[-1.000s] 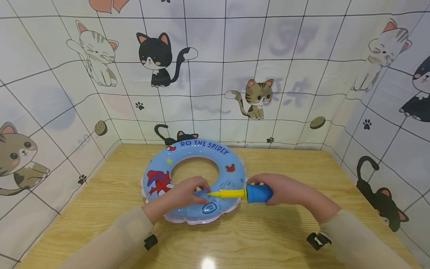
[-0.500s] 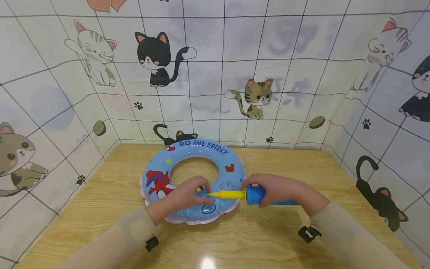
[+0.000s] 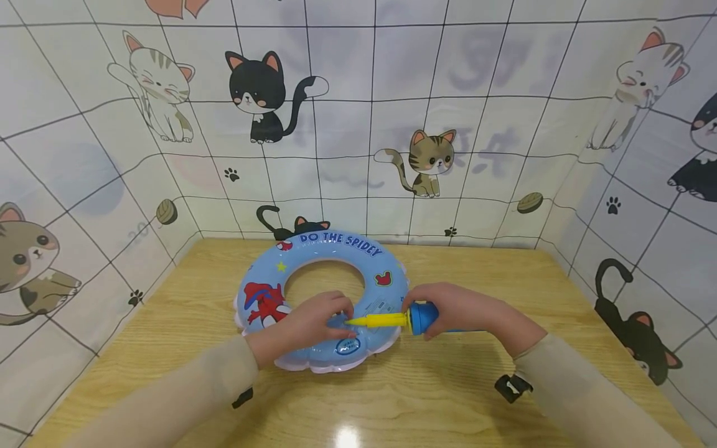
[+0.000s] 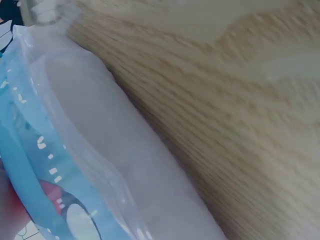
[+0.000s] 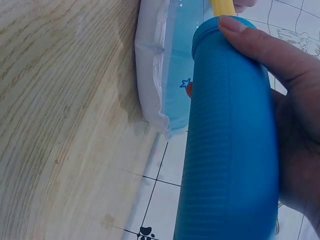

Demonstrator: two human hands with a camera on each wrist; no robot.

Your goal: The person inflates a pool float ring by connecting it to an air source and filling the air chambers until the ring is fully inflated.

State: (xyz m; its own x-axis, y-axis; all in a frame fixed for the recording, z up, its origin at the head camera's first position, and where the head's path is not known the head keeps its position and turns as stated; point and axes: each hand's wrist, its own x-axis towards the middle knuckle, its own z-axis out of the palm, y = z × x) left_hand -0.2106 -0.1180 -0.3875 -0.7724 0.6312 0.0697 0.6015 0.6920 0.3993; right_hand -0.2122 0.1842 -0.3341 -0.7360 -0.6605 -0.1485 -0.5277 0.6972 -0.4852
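Note:
A blue inflatable swim ring [image 3: 386, 261] with a red cartoon figure and pale scalloped edge lies on the table. My left hand [image 3: 305, 320] rests over its near side, thumb and curled fingers pinching the ring around the tip of a yellow nozzle [image 3: 381, 320]. The valve itself is hidden by these fingers. That nozzle belongs to a blue hand pump [image 5: 230, 125], which lies roughly level, pointing left at the ring. My right hand [image 3: 459, 308] grips the pump's ribbed barrel just behind its collar; in the right wrist view the thumb [image 5: 235, 25] lies along the collar.
Beneath everything is a wood-grain table [image 3: 364, 410]. A white tiled-pattern sheet [image 3: 347, 74] with cartoon cats encloses the back and sides. The ring's far edge lies near the back sheet. In the left wrist view, the ring's pale edge [image 4: 115, 135] runs along the table.
My right hand has shifted left along the pump, closer to the collar, and more of the barrel shows behind it. The left hand and the ring stay nearly in place.

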